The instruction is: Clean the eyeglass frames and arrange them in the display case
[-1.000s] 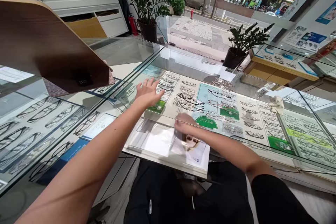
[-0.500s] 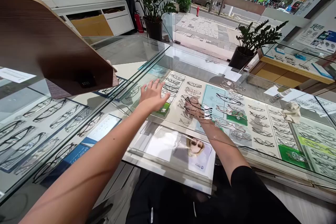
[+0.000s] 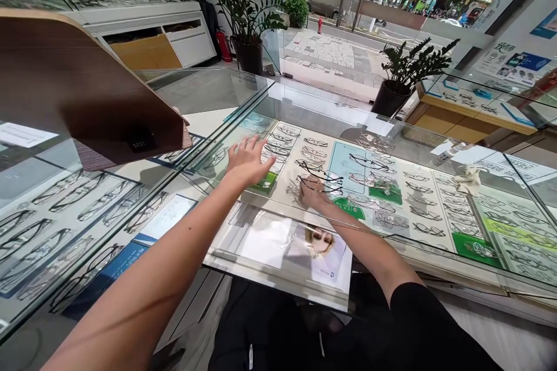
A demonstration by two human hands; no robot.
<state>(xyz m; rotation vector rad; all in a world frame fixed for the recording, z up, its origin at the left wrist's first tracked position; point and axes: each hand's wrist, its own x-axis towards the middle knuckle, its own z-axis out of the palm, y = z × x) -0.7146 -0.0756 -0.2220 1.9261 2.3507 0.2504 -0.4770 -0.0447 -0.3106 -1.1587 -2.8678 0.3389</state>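
My left hand (image 3: 249, 161) lies with fingers spread at the glass top of the display case, near its left side. My right hand (image 3: 311, 192) is inside the case, seen through the glass, with its fingers curled. A thin-framed pair of eyeglasses (image 3: 293, 188) shows faintly at those fingertips, and they appear to grip it. Dark-framed eyeglasses (image 3: 321, 177) overlap my right hand in view and partly hide it. Rows of eyeglasses (image 3: 281, 140) lie in the case ahead of my left hand. A light blue card (image 3: 347, 165) lies right of my right hand.
Long glass panes (image 3: 383, 236) edge the case. A brown wooden panel (image 3: 87, 93) stands at the left, above another case of eyeglasses (image 3: 82, 191). A picture card (image 3: 324, 252) is in the part nearest me. Potted plants (image 3: 394, 90) stand beyond, and a crumpled cloth (image 3: 469, 179) lies right.
My right hand has moved toward me and slightly left inside the case, the thin-framed eyeglasses going with it. A green semicircle beside its wrist now shows. My left hand stays spread on the glass.
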